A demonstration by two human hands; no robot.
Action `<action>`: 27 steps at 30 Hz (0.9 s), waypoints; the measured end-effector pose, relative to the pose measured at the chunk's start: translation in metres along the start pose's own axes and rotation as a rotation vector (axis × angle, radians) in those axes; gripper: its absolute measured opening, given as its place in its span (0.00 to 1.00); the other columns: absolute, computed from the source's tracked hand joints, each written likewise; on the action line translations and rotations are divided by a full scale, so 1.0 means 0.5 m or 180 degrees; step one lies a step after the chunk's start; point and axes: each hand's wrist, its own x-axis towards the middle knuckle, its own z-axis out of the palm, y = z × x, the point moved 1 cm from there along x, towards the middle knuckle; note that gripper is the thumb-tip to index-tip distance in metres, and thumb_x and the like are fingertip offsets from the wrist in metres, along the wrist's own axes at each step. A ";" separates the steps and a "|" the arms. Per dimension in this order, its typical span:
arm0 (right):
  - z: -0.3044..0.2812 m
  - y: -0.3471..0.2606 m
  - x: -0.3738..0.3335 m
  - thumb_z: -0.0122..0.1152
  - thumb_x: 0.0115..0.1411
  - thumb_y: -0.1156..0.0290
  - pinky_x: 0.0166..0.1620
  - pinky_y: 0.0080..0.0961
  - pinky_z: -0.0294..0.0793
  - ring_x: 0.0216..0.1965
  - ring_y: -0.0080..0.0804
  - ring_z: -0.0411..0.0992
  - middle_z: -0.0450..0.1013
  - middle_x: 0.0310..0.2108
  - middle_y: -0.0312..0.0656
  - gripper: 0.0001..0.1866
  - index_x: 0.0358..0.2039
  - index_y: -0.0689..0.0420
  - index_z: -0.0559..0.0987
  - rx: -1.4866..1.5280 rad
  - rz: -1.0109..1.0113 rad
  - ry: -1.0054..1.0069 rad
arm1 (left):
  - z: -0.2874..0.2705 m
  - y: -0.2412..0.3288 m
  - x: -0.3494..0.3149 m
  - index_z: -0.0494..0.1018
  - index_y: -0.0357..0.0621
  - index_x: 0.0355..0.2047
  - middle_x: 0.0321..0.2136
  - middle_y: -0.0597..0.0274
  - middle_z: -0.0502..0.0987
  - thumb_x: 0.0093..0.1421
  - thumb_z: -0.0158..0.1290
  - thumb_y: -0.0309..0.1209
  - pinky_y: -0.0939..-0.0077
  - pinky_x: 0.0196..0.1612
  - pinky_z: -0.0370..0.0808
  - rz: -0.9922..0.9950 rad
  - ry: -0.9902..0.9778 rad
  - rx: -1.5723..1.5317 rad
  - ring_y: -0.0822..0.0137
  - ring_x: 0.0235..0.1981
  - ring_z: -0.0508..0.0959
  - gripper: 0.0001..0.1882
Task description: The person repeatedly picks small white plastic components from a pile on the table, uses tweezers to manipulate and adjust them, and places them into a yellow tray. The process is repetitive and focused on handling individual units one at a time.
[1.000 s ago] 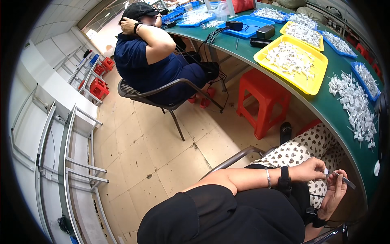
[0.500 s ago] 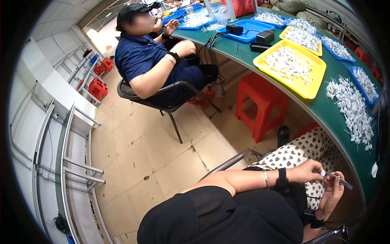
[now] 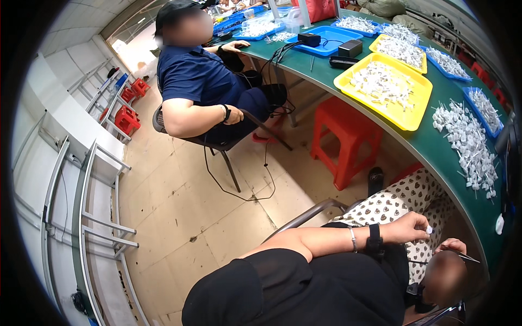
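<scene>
Over my lap, my left hand (image 3: pixel 411 228) pinches a small white plastic piece (image 3: pixel 429 230) between thumb and fingertips. Close beside it is my right hand (image 3: pixel 450 245), with its fingers bent around a thin metal strip (image 3: pixel 469 257); most of that hand is smeared by a blur, and the tool's kind cannot be made out. The two hands are slightly apart. On the green table (image 3: pixel 435 146) to their right lies a loose heap of small white pieces (image 3: pixel 468 146) with thin stems. One white piece (image 3: pixel 499 224) lies alone near the table's edge.
A yellow tray (image 3: pixel 410 119) of white pieces overhangs the table edge, with a second yellow tray (image 3: pixel 424 67) and several blue trays behind. Under the table stands a red stool (image 3: pixel 348 125). To the left, a person in dark blue (image 3: pixel 190 76) sits on a chair near hanging cables.
My right hand has turned and drawn slightly away from the left, which still pinches the white piece. The seated person has lowered one arm to the chair and put the other hand on the table.
</scene>
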 end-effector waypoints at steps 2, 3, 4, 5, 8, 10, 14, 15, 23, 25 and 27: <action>0.010 -0.009 -0.001 0.58 0.69 0.68 0.43 0.24 0.72 0.37 0.28 0.69 0.66 0.43 0.47 0.16 0.49 0.66 0.69 -0.0144 -0.0086 -0.0080 | 0.001 -0.006 0.000 0.76 0.37 0.36 0.26 0.68 0.78 0.64 0.61 0.28 0.81 0.32 0.75 0.0134 0.0013 0.0035 0.79 0.29 0.76 0.07; 0.015 -0.014 -0.001 0.59 0.69 0.68 0.44 0.22 0.72 0.37 0.27 0.70 0.66 0.44 0.47 0.17 0.50 0.67 0.69 -0.0171 -0.0136 -0.0078 | 0.001 -0.006 -0.001 0.76 0.37 0.36 0.27 0.68 0.78 0.64 0.62 0.28 0.80 0.32 0.75 0.0061 0.0011 -0.0067 0.79 0.29 0.76 0.07; 0.017 -0.015 -0.003 0.59 0.68 0.68 0.44 0.22 0.72 0.38 0.27 0.71 0.66 0.44 0.47 0.17 0.50 0.66 0.69 -0.0258 -0.0089 -0.0005 | 0.001 -0.005 -0.001 0.76 0.37 0.36 0.27 0.68 0.78 0.64 0.62 0.28 0.80 0.32 0.75 -0.0008 0.0009 -0.0171 0.79 0.29 0.76 0.08; 0.019 -0.016 -0.004 0.59 0.68 0.68 0.44 0.21 0.72 0.38 0.27 0.71 0.66 0.44 0.47 0.17 0.50 0.66 0.69 -0.0344 -0.0042 0.0067 | 0.001 -0.004 0.000 0.76 0.37 0.36 0.27 0.68 0.78 0.64 0.62 0.29 0.80 0.33 0.75 -0.0077 0.0007 -0.0273 0.79 0.29 0.76 0.08; 0.021 -0.014 -0.008 0.59 0.68 0.69 0.44 0.21 0.73 0.38 0.26 0.72 0.67 0.45 0.47 0.16 0.50 0.66 0.70 -0.0370 -0.0024 0.0113 | 0.001 -0.016 0.000 0.76 0.37 0.36 0.27 0.68 0.78 0.63 0.62 0.29 0.79 0.33 0.75 0.0087 0.0035 0.0182 0.79 0.30 0.76 0.08; 0.024 -0.012 -0.008 0.60 0.67 0.70 0.44 0.21 0.74 0.38 0.26 0.73 0.68 0.44 0.46 0.16 0.50 0.66 0.70 -0.0369 -0.0054 0.0099 | -0.002 -0.011 0.004 0.77 0.37 0.36 0.27 0.68 0.78 0.63 0.62 0.30 0.79 0.34 0.75 0.0056 0.0031 0.0044 0.79 0.30 0.75 0.08; 0.031 -0.010 -0.006 0.61 0.67 0.70 0.43 0.23 0.75 0.38 0.27 0.74 0.69 0.44 0.46 0.16 0.49 0.65 0.71 -0.0443 0.0121 0.0183 | -0.002 -0.011 -0.002 0.77 0.37 0.36 0.27 0.68 0.78 0.63 0.62 0.29 0.79 0.34 0.74 0.0097 0.0041 0.0241 0.79 0.30 0.75 0.08; 0.032 -0.009 -0.007 0.61 0.67 0.70 0.43 0.23 0.75 0.38 0.27 0.74 0.70 0.43 0.46 0.16 0.49 0.65 0.71 -0.0451 0.0224 0.0225 | -0.001 -0.016 -0.002 0.77 0.36 0.37 0.27 0.67 0.79 0.62 0.62 0.29 0.79 0.33 0.74 -0.0036 0.0013 0.0088 0.79 0.30 0.75 0.09; 0.034 -0.008 0.000 0.64 0.65 0.71 0.42 0.25 0.78 0.38 0.29 0.75 0.73 0.41 0.46 0.16 0.48 0.65 0.72 -0.0203 0.0328 0.0157 | 0.003 -0.003 -0.006 0.76 0.37 0.37 0.25 0.69 0.77 0.64 0.60 0.30 0.79 0.31 0.72 0.0012 -0.0081 0.0174 0.79 0.28 0.73 0.08; 0.056 -0.018 0.004 0.61 0.65 0.75 0.42 0.24 0.77 0.36 0.28 0.76 0.75 0.38 0.44 0.12 0.47 0.64 0.73 -0.0179 0.0401 0.0207 | -0.003 -0.014 -0.003 0.77 0.38 0.37 0.25 0.70 0.77 0.65 0.59 0.30 0.81 0.30 0.71 -0.0013 -0.0135 0.0203 0.80 0.27 0.73 0.07; 0.067 -0.021 0.010 0.60 0.64 0.77 0.42 0.23 0.77 0.34 0.26 0.76 0.76 0.36 0.43 0.11 0.46 0.64 0.74 -0.0189 0.0495 0.0182 | -0.007 -0.006 -0.011 0.77 0.39 0.37 0.26 0.70 0.77 0.66 0.59 0.31 0.82 0.30 0.70 -0.0078 -0.0160 0.0123 0.81 0.27 0.72 0.08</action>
